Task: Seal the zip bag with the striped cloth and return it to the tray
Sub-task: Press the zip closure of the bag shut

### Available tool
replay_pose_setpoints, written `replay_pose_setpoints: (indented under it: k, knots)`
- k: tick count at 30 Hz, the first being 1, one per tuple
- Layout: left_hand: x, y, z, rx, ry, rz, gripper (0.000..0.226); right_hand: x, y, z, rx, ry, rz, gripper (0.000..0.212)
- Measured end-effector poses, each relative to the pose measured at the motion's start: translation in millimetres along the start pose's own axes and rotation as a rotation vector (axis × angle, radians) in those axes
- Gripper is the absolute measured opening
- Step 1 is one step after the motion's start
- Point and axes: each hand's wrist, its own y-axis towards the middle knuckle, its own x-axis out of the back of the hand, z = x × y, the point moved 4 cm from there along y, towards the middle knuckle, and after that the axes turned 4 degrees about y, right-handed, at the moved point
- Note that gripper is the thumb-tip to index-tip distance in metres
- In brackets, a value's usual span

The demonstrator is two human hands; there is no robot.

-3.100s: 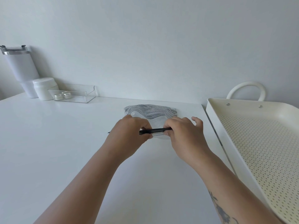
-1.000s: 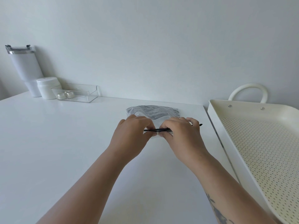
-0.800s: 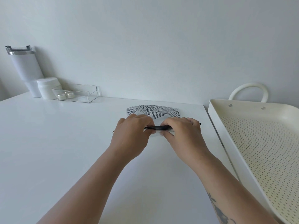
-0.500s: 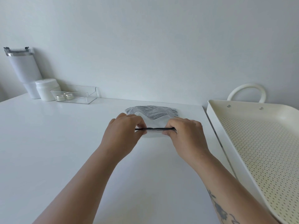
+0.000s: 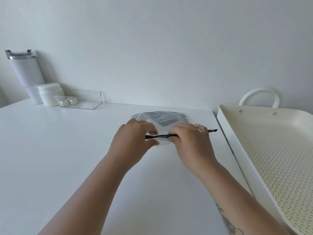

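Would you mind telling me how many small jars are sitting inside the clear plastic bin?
2. One small jar sits at the bin's left end, the other small jar just right of it, both inside the clear bin. None appears hidden.

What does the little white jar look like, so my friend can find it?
Look to the far left corner of the white table, by the wall. A tall white tumbler stands there, and the white jar sits right beside it, next to a clear plastic bin. It is short, round and solid white, unlike the see-through bin.
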Motion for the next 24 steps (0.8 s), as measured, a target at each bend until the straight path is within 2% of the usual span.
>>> replay_pose_setpoints:
  k: [3,5,8,16,19,22,24]
  knots:
    - [4,1,4,0.044,-0.053,-0.007,0.004,2,1,-5,-0.032,0.048,-0.022,0.014]
    - [3,2,2,0.052,-0.061,-0.011,0.008,3,1,-5,-0.036,0.046,-0.034,0.011]
    - [2,2,0,0.034,-0.050,-0.028,0.009,4,-1,-2,-0.021,0.031,-0.012,0.005]
    - [0,0,-4,-0.029,-0.098,0.010,0.004,1,-1,6,-0.003,-0.007,0.013,0.008]
    - [0,0,-5,-0.052,-0.111,-0.013,0.015,1,0,6,0.000,0.022,-0.004,0.008]
    - [1,1,-7,-0.056,-0.097,-0.058,0.004,3,1,6,0.015,0.061,-0.030,0.007]
    - [0,1,-7,-0.045,-0.108,-0.071,0.006,4,0,7,0.024,0.081,-0.023,0.005]
